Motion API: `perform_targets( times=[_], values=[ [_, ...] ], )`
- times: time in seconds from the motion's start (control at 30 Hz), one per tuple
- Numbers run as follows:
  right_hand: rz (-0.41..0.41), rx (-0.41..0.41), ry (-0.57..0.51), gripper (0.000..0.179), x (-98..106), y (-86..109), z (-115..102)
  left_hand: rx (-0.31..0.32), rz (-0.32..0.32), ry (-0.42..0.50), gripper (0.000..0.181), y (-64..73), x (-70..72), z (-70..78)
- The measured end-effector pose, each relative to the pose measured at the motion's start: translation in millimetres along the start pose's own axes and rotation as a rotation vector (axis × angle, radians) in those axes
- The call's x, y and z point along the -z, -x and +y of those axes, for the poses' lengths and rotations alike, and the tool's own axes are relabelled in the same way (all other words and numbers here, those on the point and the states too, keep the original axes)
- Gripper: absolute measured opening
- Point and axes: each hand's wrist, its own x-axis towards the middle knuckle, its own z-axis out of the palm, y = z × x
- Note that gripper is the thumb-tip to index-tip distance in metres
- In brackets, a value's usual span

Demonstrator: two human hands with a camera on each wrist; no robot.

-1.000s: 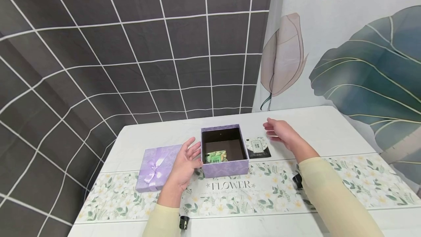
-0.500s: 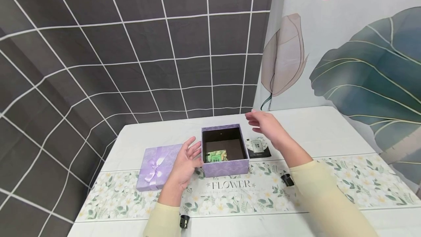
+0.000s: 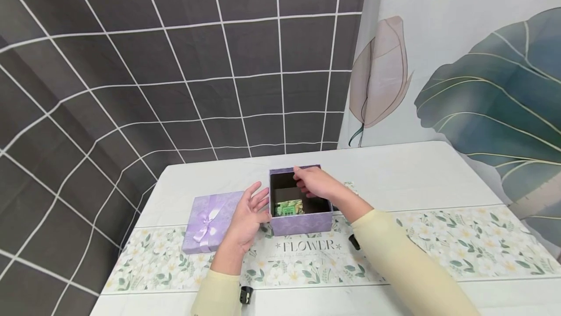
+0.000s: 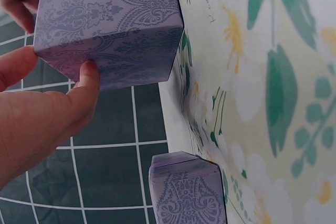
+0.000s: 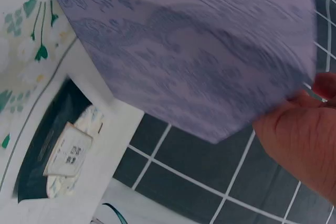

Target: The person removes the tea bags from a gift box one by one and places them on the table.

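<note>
A purple patterned gift box (image 3: pixel 302 226) stands without its lid on the table, its dark inside facing up. Inside, near the front left corner, lies a green packet (image 3: pixel 288 208). My left hand (image 3: pixel 246 218) is at the box's left side, fingers spread and relaxed; in the left wrist view its fingertips (image 4: pixel 89 69) touch the wall. Over the box opening is my right hand (image 3: pixel 317 182), its fingers loosely bent downward with nothing visible in them. To the box's right, a black-and-white packet (image 5: pixel 65 150) lies flat, mostly hidden by my right arm in the head view.
The purple lid (image 3: pixel 193 231) with its ribbon bow (image 3: pixel 206 227) lies left of the box, partly behind my left hand. A flower-printed cloth (image 3: pixel 307 272) covers the table. Behind it hang a dark grid curtain (image 3: pixel 245 97) and a pale printed curtain (image 3: pixel 394 170).
My right hand has moved left from beyond the black-and-white packet to over the box opening. My left hand has stayed at the box's left side. The box and packets have not moved.
</note>
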Motion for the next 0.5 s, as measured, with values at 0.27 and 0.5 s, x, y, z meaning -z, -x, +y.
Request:
perform_targets(
  times=[0.27, 0.5],
  values=[
    [0.023, -0.065, 0.256, 0.06, -18, -12.7, -2, -0.003, 0.0, -0.006, 0.088, -0.2, 0.2, 0.8],
    [0.031, -0.11, 0.332, 0.064, -28, -20.6, 6, 0.003, 0.005, -0.011, 0.089, 0.5, -0.2, 1.0]
  ],
)
